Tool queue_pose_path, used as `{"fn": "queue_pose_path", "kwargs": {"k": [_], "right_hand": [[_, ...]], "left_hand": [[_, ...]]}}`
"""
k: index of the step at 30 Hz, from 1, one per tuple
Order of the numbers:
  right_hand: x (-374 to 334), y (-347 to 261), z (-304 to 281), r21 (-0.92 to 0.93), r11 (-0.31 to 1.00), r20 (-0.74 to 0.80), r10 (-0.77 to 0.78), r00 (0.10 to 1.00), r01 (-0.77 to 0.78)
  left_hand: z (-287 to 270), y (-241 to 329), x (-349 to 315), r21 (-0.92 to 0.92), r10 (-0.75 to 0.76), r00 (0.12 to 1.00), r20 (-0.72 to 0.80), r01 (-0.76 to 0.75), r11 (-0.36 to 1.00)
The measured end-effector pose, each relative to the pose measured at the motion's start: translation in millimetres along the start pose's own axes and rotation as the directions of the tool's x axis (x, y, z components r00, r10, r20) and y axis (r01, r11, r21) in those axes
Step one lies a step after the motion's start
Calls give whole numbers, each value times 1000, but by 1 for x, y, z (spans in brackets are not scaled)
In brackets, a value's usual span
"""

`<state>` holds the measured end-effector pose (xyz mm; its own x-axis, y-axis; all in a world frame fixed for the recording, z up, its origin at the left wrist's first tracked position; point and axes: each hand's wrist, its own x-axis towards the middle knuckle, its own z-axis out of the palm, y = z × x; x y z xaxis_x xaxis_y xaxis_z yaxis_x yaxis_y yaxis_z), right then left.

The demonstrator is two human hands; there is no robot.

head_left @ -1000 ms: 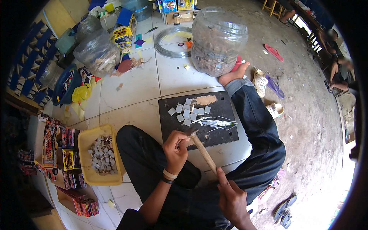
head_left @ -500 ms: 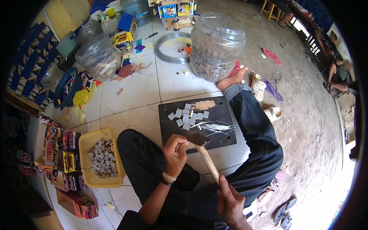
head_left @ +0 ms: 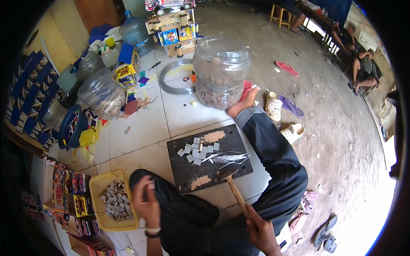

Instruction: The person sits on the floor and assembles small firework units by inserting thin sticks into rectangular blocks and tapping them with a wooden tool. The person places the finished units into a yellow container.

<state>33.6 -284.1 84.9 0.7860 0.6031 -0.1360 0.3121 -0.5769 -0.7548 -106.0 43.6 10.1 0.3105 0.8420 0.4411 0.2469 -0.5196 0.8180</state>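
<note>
My right hand (head_left: 260, 232) is wrapped round the wooden handle of a hammer (head_left: 237, 193). The hammer's dark head hangs over the near right edge of a black board (head_left: 179, 164) on the tiled floor. On this board lie small grey square pieces (head_left: 196, 152), a bundle of thin metal rods (head_left: 230, 158) and two light, worn-looking patches. My left hand (head_left: 146, 202), blurred by motion, is above my left knee, just right of a yellow plastic basin (head_left: 95, 205). Its fingers look apart, with nothing visible in them. Many similar grey pieces (head_left: 116, 202) fill the basin's bottom.
Beyond the board stand a large clear plastic container (head_left: 222, 70) and a wire coil (head_left: 164, 83). Toy trucks (head_left: 171, 25) are stacked behind. Colourful boxes (head_left: 79, 183) sit left of the basin. My legs (head_left: 273, 158) frame the board; sandals lie rightward, and people sit far right.
My left hand has left the hammer head's side and moved left toward the basin. The hammer head now sits lower, off the board's near middle. The whole view has shifted slightly.
</note>
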Motion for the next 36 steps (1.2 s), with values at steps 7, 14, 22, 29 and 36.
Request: {"fn": "queue_pose_path", "kwargs": {"k": [7,14,22,29,36], "right_hand": [[11,1,-7,-31,999,3,5,1000,-5],[108,13,-1,-183,948,-203,-295,934,260],[225,30,38,-228,855,-87,-495,864,467],[220,36,43,-156,868,-158,-493,855,472],[216,26,34,91,881,-177,-444,878,464]], "left_hand": [[-71,-22,33,344,-119,993,-18,118,931],[79,11,53,47,93,932,351,-116,992],[139,17,60,141,37,894,447,-111,984],[115,46,24,-45,149,919,365,-142,989],[115,40,-23,-67,202,895,397,-191,979]]}}
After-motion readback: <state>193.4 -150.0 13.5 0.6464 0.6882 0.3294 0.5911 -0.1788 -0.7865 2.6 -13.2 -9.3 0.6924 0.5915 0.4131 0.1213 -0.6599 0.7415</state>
